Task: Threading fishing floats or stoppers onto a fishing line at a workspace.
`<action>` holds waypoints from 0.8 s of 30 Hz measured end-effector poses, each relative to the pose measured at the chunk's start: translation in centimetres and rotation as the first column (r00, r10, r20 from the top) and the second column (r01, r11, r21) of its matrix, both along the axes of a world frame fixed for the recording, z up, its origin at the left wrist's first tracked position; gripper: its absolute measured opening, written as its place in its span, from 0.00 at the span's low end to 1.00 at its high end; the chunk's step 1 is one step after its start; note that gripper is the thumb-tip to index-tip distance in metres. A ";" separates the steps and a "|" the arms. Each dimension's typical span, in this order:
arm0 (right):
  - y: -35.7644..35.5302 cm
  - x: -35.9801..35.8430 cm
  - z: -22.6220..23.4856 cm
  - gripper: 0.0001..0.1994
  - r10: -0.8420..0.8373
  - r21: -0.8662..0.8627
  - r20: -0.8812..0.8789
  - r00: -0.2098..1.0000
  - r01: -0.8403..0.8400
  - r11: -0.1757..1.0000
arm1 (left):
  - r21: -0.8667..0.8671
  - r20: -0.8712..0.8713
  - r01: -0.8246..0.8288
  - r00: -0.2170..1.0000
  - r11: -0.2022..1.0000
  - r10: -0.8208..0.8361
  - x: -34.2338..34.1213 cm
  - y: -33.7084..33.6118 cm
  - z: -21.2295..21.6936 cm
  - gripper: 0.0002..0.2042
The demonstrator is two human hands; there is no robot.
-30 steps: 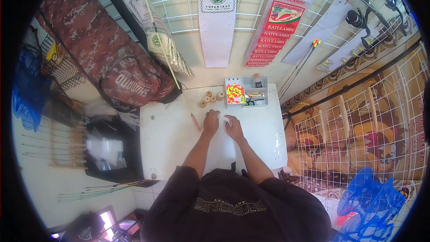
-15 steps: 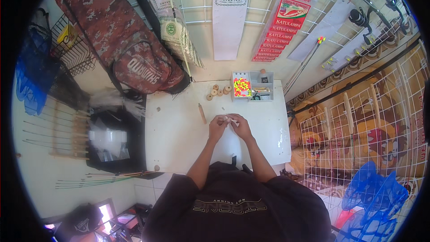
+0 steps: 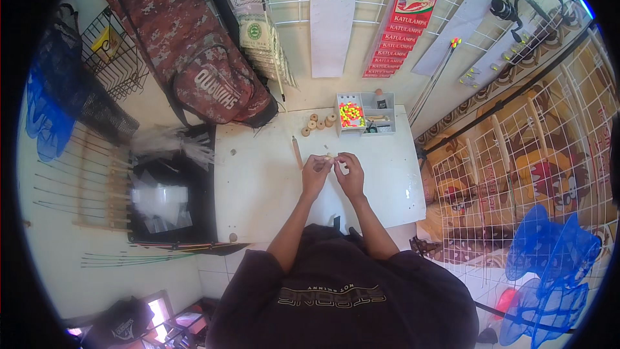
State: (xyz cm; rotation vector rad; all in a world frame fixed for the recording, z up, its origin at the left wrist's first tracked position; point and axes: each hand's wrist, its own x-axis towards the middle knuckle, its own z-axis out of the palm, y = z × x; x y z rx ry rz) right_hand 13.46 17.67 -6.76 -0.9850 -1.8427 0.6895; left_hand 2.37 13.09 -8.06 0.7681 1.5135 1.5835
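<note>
Over the middle of the white table, my left hand and my right hand meet at the fingertips. Both are closed in a pinch on a small pale, rounded piece. Fingers cover much of it, and it is too small to tell its kind. Left of my left hand lies a slim brown wooden stick-like tool. A tiny tan bit rests just beyond my fingertips. Farther off stand several small wooden spools in a cluster.
A white divided box at the table's back holds bright yellow and pink beads and a small bottle. A camouflage rod bag leans at the back left. Clear plastic bags lie left of the table; blue nets hang right.
My hands have shifted slightly, with the right fingers a little farther apart from the left. The pale piece shows more plainly above the fingertips. The whole view has tilted a little.
</note>
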 end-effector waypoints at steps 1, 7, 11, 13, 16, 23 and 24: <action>-0.1 0.0 0.2 0.07 -0.002 0.002 0.000 1.000 0.002 1.000 | 0.017 0.015 0.000 1.000 1.000 0.000 0.0 -0.1 0.1 0.12; -0.6 -0.4 0.8 0.07 -0.011 0.032 0.000 1.000 0.011 0.999 | 0.067 0.031 -0.036 0.999 0.997 0.034 0.3 -0.6 0.9 0.11; -0.8 -0.5 1.0 0.07 -0.002 -0.013 0.025 1.000 0.003 1.000 | 0.062 -0.013 -0.008 1.000 0.998 0.009 0.2 -0.8 1.4 0.11; -0.7 -0.7 0.9 0.06 0.006 -0.037 0.031 1.000 -0.005 0.999 | 0.062 0.065 -0.008 0.998 0.998 0.004 0.2 -0.7 1.5 0.11; -1.0 -0.6 0.9 0.06 0.024 -0.095 -0.010 1.000 -0.025 0.995 | 0.046 0.036 -0.041 0.999 0.998 0.039 0.4 -0.8 0.9 0.11; -0.5 0.0 0.2 0.08 0.068 -0.126 0.064 0.996 -0.060 0.990 | 0.011 -0.074 0.032 0.997 0.999 -0.031 0.2 -0.8 0.7 0.14; -0.5 0.1 0.1 0.08 0.066 -0.138 0.058 0.996 -0.057 0.989 | 0.011 -0.095 0.030 0.995 0.999 -0.029 0.2 -0.8 0.6 0.13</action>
